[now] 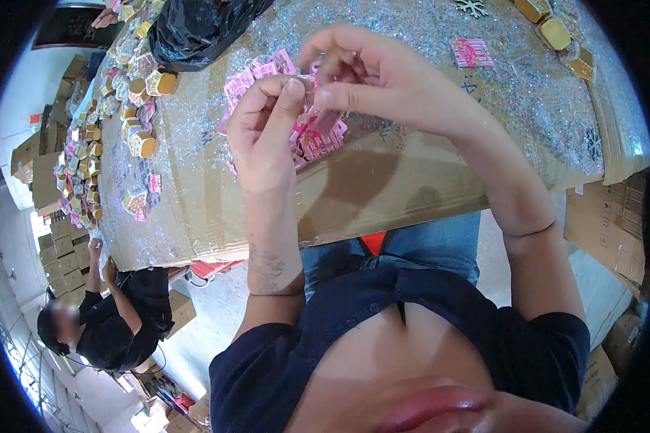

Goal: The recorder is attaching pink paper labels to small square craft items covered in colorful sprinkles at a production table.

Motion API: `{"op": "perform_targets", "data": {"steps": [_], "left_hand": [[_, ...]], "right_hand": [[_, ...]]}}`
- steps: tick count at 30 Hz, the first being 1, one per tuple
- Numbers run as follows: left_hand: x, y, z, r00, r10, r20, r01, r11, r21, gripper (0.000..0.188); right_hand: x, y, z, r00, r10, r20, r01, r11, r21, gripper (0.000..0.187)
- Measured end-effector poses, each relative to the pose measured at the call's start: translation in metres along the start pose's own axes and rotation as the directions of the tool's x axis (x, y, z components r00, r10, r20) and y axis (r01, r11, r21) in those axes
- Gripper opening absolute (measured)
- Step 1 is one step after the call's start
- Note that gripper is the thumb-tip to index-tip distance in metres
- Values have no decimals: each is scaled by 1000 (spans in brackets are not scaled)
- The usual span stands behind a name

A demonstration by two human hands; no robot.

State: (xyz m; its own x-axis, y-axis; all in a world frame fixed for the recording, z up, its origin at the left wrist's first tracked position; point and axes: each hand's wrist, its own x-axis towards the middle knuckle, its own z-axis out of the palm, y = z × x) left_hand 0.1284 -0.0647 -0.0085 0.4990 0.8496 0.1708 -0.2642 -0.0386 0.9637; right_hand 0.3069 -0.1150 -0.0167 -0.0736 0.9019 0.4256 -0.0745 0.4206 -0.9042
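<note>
**Handling a Small Pink Tag at the Glittered Surface**

Head view: the left hand and right hand both pinch one small pink tag above the pile of pink tags on the cardboard surface. A fingertip grip near the tag's edge is judged to suit it best.

Count: two hands; one separate pink card; three gold boxes at upper right; the piled tags overlap too much to count.

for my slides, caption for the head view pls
Both hands, left and right, pinch a small pink tag above a glittery cardboard table.
</note>
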Motion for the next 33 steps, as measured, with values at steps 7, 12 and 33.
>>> {"op": "perform_targets", "data": {"steps": [7, 12, 33], "left_hand": [[2, 10, -6, 957, -175, 230, 228, 947, -228, 9], [-2, 4, 7, 939, -224, 262, 287, 928, -235, 12], [13, -15, -11, 700, -331, 633, 702, 478, -527, 29]], "right_hand": [[2, -19, -10, 995, 26, 95, -16, 995, -101, 26], [-3, -19, -8, 983, -177, -55, 146, 924, -354, 15], [22, -44, -9, 843, -444, 303, 534, 631, -563, 10]]}}
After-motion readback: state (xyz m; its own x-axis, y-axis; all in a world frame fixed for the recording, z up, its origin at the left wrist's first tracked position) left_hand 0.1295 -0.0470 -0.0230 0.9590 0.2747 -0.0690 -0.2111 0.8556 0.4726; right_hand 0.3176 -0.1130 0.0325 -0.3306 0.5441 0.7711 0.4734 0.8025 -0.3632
